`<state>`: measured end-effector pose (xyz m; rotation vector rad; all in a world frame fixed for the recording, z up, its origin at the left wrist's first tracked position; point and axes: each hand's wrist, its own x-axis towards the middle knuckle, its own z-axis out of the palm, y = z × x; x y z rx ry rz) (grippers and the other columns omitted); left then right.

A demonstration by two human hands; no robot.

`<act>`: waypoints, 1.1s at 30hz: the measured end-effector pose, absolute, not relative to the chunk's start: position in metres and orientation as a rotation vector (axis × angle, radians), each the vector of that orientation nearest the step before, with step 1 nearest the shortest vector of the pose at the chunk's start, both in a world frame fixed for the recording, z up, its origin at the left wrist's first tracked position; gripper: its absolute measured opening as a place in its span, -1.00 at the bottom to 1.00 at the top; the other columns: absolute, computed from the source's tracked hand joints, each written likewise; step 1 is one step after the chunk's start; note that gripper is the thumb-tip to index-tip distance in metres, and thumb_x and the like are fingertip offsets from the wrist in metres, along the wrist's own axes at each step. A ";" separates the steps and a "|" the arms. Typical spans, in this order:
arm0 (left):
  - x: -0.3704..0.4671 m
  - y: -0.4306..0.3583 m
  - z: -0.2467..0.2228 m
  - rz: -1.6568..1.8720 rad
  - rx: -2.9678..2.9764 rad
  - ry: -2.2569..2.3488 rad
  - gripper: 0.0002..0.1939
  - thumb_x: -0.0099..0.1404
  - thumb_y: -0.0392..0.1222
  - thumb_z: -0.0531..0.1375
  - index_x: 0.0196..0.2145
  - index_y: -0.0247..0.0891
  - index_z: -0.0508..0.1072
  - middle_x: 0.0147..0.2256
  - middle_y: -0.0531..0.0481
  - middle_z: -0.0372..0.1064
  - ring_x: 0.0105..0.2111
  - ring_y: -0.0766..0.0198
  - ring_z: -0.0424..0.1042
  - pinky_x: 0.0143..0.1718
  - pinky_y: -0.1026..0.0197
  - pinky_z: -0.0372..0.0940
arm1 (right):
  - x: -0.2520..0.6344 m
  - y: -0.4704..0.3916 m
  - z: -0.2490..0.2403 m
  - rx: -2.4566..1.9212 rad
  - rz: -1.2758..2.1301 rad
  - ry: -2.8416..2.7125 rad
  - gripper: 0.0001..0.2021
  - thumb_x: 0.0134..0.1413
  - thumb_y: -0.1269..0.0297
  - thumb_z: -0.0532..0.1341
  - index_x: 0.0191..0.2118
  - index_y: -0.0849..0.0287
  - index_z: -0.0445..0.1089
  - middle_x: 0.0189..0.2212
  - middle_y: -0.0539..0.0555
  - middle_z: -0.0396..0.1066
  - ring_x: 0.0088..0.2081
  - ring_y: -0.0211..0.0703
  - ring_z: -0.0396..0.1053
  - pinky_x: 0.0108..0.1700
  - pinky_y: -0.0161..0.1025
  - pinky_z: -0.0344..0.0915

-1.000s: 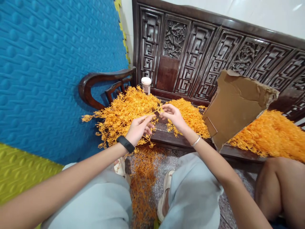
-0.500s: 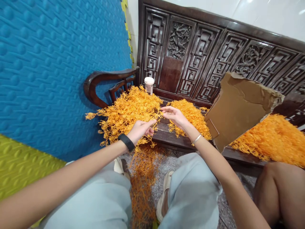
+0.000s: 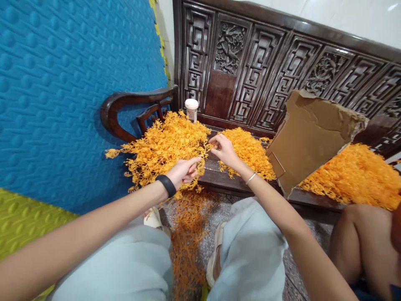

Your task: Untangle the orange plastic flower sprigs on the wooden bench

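Note:
My left hand [image 3: 184, 172], with a black band at the wrist, is closed in a pinch on an orange sprig [image 3: 206, 149] at the right side of the large orange pile [image 3: 169, 140]. Just right of it, the thumb and forefinger of my right hand [image 3: 222, 149] are pinched on small tips of the same sprig. A second orange pile [image 3: 247, 146] lies on the dark wooden bench [image 3: 216, 177], beyond my right hand. More orange strands [image 3: 188, 234] hang and lie between my legs.
A white-lidded cup [image 3: 191, 109] stands behind the large pile. A cardboard piece [image 3: 308, 133] leans on the bench at right, beside a third orange heap [image 3: 360, 175]. Another person's bare knee [image 3: 354, 238] is at lower right. A curved armrest [image 3: 109, 113] borders the left.
The view has shifted slightly, moving the scene left. The fingers of my right hand have curled in and closed at the sprig; my left hand stays beside it.

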<state>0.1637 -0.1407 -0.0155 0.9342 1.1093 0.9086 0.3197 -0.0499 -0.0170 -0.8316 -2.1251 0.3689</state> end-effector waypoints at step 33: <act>0.193 -0.156 0.000 0.908 0.890 0.889 -0.49 0.20 -0.12 0.03 -0.81 -0.27 -0.06 -0.87 0.18 -0.20 -0.84 0.53 -0.25 -0.74 0.34 -0.33 | 0.477 0.061 -0.067 -1.380 0.424 -1.260 -0.86 -0.31 0.43 0.14 -0.46 0.27 0.29 -0.47 0.07 0.32 -0.36 -0.19 0.28 -0.25 -0.20 0.23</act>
